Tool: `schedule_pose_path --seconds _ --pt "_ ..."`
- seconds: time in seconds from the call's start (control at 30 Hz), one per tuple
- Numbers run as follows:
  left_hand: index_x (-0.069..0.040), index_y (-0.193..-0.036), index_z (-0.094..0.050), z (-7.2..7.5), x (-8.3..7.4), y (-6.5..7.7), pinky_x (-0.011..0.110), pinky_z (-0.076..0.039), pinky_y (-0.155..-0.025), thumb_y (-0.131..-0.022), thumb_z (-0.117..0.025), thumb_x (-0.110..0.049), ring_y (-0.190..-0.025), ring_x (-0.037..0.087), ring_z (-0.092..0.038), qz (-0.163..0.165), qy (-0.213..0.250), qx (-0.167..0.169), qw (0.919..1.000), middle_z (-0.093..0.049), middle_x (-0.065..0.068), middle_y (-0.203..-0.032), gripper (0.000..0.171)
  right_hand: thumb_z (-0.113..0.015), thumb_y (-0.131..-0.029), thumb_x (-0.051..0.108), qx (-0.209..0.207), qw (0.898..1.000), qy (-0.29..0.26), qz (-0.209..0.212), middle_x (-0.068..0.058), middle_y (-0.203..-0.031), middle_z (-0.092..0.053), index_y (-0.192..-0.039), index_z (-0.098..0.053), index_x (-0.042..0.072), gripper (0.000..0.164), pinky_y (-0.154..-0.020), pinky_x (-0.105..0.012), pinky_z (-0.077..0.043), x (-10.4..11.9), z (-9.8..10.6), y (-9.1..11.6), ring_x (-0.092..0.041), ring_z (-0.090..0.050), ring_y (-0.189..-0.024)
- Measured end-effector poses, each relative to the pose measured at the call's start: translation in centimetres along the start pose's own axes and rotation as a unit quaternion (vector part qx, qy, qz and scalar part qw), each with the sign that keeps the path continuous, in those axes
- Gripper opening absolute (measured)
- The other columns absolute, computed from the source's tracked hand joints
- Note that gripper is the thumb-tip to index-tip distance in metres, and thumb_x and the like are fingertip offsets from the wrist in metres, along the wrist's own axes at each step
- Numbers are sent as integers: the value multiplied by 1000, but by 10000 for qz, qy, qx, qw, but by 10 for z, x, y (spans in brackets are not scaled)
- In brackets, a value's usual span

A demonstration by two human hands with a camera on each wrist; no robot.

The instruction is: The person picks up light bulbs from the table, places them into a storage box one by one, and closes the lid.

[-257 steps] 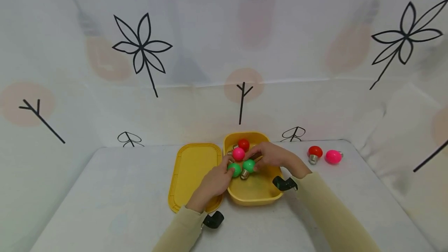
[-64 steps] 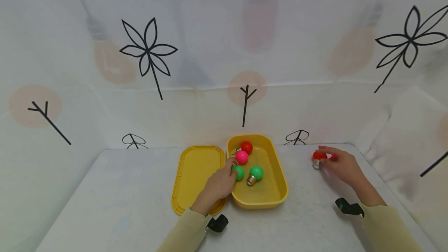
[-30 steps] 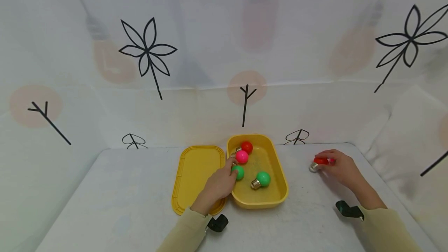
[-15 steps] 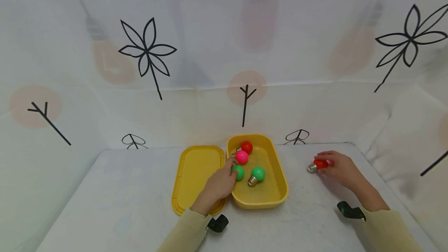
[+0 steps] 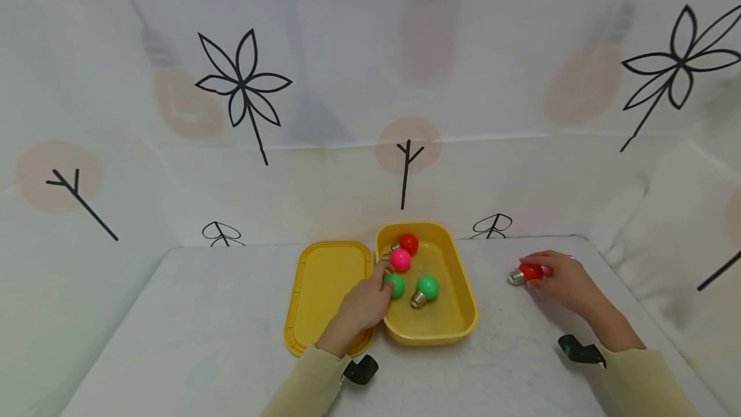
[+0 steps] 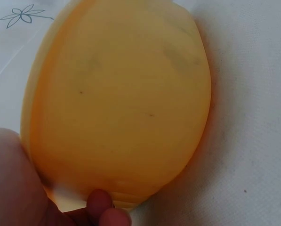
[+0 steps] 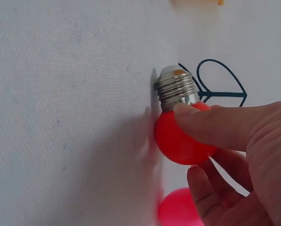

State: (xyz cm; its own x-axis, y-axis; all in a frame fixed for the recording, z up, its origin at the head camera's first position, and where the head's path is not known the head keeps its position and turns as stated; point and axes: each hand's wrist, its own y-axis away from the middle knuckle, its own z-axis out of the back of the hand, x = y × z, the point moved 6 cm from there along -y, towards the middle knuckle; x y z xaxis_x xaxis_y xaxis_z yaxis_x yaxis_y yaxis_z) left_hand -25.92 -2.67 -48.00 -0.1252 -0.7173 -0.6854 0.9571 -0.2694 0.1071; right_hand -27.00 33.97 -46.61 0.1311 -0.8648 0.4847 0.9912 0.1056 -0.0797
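Observation:
My right hand point(image 5: 560, 280) pinches a red light bulb point(image 7: 182, 141) at the table's right side, thumb on the glass by the metal screw base. The base points left in the head view. A pink bulb point(image 7: 180, 207) lies just behind it, mostly covered by the hand. My left hand point(image 5: 363, 301) grips the left rim of a yellow plastic box point(image 5: 442, 327); the left wrist view shows fingertips point(image 6: 100, 202) against its outer wall. Inside the box are a red bulb point(image 5: 408, 242), a pink bulb point(image 5: 401, 260) and two green bulbs, one point(image 5: 395, 286) beside my left thumb, the other point(image 5: 428, 287) apart.
A flat yellow lid point(image 5: 321, 295) lies left of the box, partly under my left forearm. The white-covered table point(image 5: 191, 320) ends at a printed cloth backdrop point(image 5: 324, 192). Each wrist wears a black device, such as the left one point(image 5: 361, 370).
My right hand has left the green bulb in the box, moved right and taken hold of the red bulb, turning its base leftward. That green bulb rolled a little. My left hand stays at the rim.

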Motion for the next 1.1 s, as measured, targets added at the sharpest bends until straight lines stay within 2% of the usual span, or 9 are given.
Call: schedule_pose_path --seconds 0.5,0.77,1.1 --pt "-24 -134 -44 -1 0 1 30 -36 -47 -106 -43 -32 -49 20 -47 8 113 49 9999 -46 3 -61 29 -82 -80 8 -156 9998 16 -142 -27 -118 -58 -122 -67 -1 45 -78 -54 -53 -2 -5 0 -46 -53 -102" --pt "-25 -135 -42 5 1 -1 30 -36 -47 -106 -42 -34 -49 21 -47 -17 5 -18 10000 -46 3 -61 30 -80 -83 11 -221 9994 2 -249 -28 -123 -55 -127 -64 -1 48 -82 -57 -51 0 -7 -6 -48 -49 -107" --pt "-25 -136 -42 1 1 -1 31 -37 -47 -107 -40 -34 -49 21 -48 -9 3 85 10000 -47 3 -61 31 -79 -84 11 -142 9992 -28 -384 -32 -130 -50 -130 -60 -2 51 -84 -59 -51 1 -9 0 -52 -47 -112"
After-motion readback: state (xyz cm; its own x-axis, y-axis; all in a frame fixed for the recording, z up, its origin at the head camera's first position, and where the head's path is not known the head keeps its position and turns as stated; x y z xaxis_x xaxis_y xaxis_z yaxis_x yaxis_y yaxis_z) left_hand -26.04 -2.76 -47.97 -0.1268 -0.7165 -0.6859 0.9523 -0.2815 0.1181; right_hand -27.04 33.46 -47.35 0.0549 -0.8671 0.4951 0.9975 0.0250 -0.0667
